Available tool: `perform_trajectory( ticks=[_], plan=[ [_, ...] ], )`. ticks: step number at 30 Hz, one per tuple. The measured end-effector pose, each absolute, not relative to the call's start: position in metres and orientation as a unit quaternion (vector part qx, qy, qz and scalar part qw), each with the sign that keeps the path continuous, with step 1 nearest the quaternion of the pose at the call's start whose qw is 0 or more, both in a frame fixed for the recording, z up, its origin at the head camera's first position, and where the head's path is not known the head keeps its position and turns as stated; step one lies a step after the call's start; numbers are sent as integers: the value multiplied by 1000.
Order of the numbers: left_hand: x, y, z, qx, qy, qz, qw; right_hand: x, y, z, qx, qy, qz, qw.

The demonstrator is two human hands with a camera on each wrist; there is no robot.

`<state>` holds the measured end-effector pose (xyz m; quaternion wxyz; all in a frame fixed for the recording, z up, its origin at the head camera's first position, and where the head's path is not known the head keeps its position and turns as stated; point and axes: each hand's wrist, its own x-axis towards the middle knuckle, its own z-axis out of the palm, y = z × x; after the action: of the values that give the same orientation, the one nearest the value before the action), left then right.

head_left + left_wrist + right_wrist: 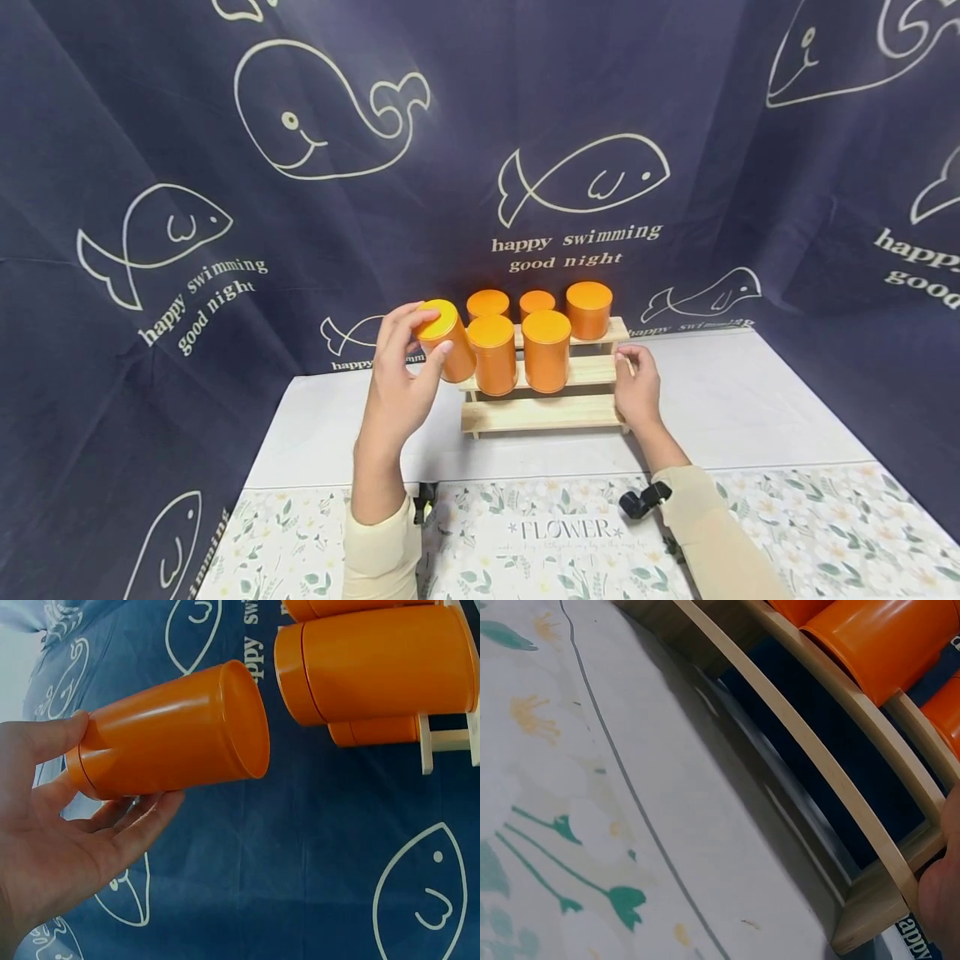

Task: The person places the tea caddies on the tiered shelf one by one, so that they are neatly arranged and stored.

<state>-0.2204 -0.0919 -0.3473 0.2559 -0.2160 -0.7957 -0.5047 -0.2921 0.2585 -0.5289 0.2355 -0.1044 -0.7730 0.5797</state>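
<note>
My left hand (pixel 397 379) grips an orange canister (pixel 456 360) near its yellow-orange lid, at the left end of a three-tier wooden rack (pixel 540 414). In the left wrist view this canister (pixel 176 731) is tilted, its base apart from the others, with the thumb on one side and fingers on the other. Two more canisters, a left one (pixel 495 367) and a right one (pixel 547 362), stand on the middle tier. My right hand (pixel 637 390) holds the rack's right end; the right wrist view catches only part of that hand (pixel 939 889) against the wooden side piece (pixel 874 911).
Three shorter-looking canisters stand on the top tier, one of them at its right end (pixel 589 312). The front tier holds nothing. A white table surface (pixel 322 433) and a floral mat (pixel 555 567) lie in front; a dark blue curtain (pixel 450 225) hangs close behind.
</note>
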Motion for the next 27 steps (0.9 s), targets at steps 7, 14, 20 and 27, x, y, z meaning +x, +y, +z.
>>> perform_trajectory(
  ticks=[7,14,20,27],
  plan=[
    [-220,-84,-349,-233,-800,-495,247,-291,259,-528,-101,-776,578,231],
    [-218,-76,-350,-253,-801,-487,240,-289,260,-527,-109,-778,578,220],
    [-218,-69,-351,-272,-798,-486,231,-290,260,-529,-110,-778,577,223],
    [-217,-61,-354,-299,-792,-483,224,-287,260,-526,-113,-778,578,219]
  ],
)
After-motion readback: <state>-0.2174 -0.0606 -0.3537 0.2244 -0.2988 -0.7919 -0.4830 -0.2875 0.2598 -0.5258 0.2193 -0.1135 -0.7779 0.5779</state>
